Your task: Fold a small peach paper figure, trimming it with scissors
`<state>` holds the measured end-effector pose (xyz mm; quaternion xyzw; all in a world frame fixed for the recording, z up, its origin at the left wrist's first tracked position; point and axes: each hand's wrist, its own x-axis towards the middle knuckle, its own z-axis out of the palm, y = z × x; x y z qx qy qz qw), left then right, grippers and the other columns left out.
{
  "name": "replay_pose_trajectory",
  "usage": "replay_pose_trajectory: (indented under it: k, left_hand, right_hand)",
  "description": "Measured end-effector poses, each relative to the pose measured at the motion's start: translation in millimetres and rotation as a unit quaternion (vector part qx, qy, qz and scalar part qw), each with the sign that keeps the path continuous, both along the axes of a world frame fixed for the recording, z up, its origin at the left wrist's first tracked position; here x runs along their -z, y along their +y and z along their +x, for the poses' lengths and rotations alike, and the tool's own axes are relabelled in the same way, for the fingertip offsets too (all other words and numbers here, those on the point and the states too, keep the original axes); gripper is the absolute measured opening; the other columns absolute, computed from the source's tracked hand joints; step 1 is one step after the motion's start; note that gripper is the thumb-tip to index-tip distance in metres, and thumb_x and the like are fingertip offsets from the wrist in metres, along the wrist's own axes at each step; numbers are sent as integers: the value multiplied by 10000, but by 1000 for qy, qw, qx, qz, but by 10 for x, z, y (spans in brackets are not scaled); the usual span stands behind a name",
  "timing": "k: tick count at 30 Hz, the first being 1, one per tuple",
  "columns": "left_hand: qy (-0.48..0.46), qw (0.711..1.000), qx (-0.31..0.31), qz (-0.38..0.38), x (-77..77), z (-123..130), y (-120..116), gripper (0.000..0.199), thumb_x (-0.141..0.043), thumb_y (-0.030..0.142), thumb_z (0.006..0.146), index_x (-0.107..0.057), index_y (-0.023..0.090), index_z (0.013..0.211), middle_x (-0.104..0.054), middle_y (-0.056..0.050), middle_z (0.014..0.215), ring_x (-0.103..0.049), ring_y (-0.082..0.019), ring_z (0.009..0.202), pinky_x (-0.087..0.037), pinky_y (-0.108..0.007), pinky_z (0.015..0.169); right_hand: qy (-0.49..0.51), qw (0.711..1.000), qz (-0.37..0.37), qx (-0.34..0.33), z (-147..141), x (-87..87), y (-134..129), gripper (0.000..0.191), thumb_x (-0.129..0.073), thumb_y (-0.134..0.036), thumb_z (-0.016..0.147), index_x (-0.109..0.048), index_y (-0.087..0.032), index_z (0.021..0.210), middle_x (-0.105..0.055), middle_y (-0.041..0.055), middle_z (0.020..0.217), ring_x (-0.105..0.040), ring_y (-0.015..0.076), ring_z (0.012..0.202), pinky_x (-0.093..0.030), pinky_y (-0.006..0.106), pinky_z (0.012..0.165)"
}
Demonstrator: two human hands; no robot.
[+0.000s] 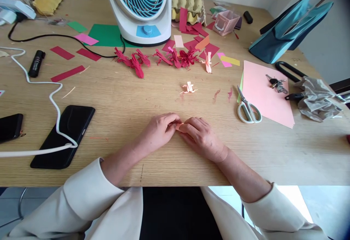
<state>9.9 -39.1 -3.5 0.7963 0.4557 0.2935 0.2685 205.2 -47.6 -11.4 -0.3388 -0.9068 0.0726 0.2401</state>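
Observation:
Between the fingertips of both hands is a small piece of orange-pink paper, mostly covered by the fingers. My left hand pinches its left end, close above the table. My right hand has its fingers closed on the right end. Beyond the hands lies a small pale pink folded paper figure with thin limbs. A second pale pink figure sits farther back, beside a row of crimson folded paper figures. White-handled scissors rest to the right of my right hand.
A white fan stands at the back, near an egg carton and crimson paper scraps. On the right are pink sheets with keys and a teal bag. A phone under a white cable lies left.

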Motion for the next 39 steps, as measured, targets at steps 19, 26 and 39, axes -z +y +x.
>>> replay_pose_trajectory:
  k: [19,26,39]
  left_hand:
    - [300,927,113,193,58,-291,-270,407,-487,120,939,-508,107,1345,-617,-107,1169,-510,-239,1002,-482,-386,888]
    - [325,917,125,194,61,-288,-238,410,-467,118,942,-496,110,1351,-612,-118,1157,-517,-240,1019,-470,-386,898]
    - [245,947,133,160,85,-414,-304,460,-468,80,924,-466,144,1379,-597,-111,1286,-519,-234,1139,-435,-390,964]
  right_hand:
    - [-38,999,-9,-30,28,-48,-16,224,-443,-153,996,-665,-138,963,-611,95,888,-562,184,824,-510,330,760]
    - [-99,991,79,-42,36,-57,-34,203,-457,-137,987,-656,-123,1026,-648,131,1119,-558,214,891,-474,371,774]
    - [-43,999,8,-19,30,-30,-41,190,-482,-125,973,-668,-163,973,-715,91,1026,-607,202,868,-450,363,770]
